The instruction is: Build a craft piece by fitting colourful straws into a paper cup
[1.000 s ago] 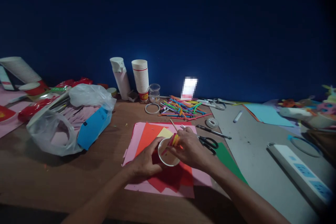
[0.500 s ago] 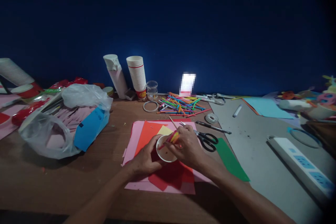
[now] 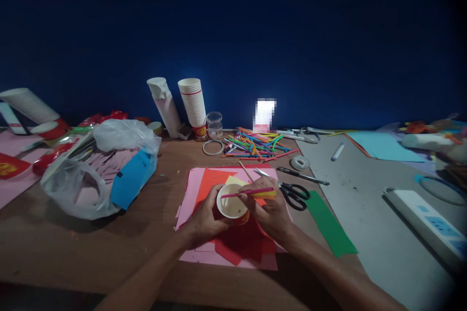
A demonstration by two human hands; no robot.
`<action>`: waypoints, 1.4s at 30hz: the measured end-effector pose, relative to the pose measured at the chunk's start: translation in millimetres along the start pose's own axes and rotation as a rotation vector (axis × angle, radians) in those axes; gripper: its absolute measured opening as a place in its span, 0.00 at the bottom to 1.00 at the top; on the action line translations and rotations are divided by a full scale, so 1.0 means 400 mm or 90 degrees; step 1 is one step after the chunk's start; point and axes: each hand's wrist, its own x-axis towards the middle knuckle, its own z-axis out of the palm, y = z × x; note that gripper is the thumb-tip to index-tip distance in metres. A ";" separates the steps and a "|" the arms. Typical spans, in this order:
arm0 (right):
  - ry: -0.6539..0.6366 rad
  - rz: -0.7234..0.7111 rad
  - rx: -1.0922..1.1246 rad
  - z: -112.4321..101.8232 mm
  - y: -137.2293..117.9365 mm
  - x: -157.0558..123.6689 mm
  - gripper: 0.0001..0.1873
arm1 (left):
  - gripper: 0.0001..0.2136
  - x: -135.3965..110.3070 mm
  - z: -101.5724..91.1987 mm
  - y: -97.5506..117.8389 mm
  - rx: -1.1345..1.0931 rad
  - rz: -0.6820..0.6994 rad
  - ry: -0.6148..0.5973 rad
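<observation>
A paper cup (image 3: 232,205) with an orange outside stands on a pile of pink, red and orange paper sheets (image 3: 204,184). My left hand (image 3: 202,218) is wrapped round the cup's left side. My right hand (image 3: 270,209) pinches a small bundle of coloured sticks (image 3: 255,193), pink, yellow and orange. The sticks lie level across the cup's rim, their tips pointing left. Black-handled scissors (image 3: 292,193) lie on the sheets just right of my right hand. A thin wooden stick (image 3: 245,170) lies behind the cup.
A heap of coloured sticks (image 3: 257,146) lies at the back. Beside it are a stack of paper cups (image 3: 192,105), a white bottle (image 3: 165,105), a small jar (image 3: 214,124) and tape rolls (image 3: 299,162). A plastic bag (image 3: 98,170) sits left, a green strip (image 3: 330,226) and power strip (image 3: 425,221) right.
My right hand has turned the bundle of sticks from slanting into the cup to lying level across its rim. Both hands and the cup stay in place over the sheets.
</observation>
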 end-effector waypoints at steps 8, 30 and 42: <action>0.003 -0.001 0.031 0.006 0.000 -0.006 0.07 | 0.34 -0.001 -0.001 -0.002 -0.028 -0.014 -0.004; -0.270 0.004 -0.176 -0.018 -0.031 0.050 0.08 | 0.34 0.006 0.012 -0.008 -0.077 0.013 -0.013; -0.302 -0.010 -0.211 -0.004 -0.048 0.063 0.08 | 0.37 0.004 0.004 -0.020 -0.086 0.043 -0.059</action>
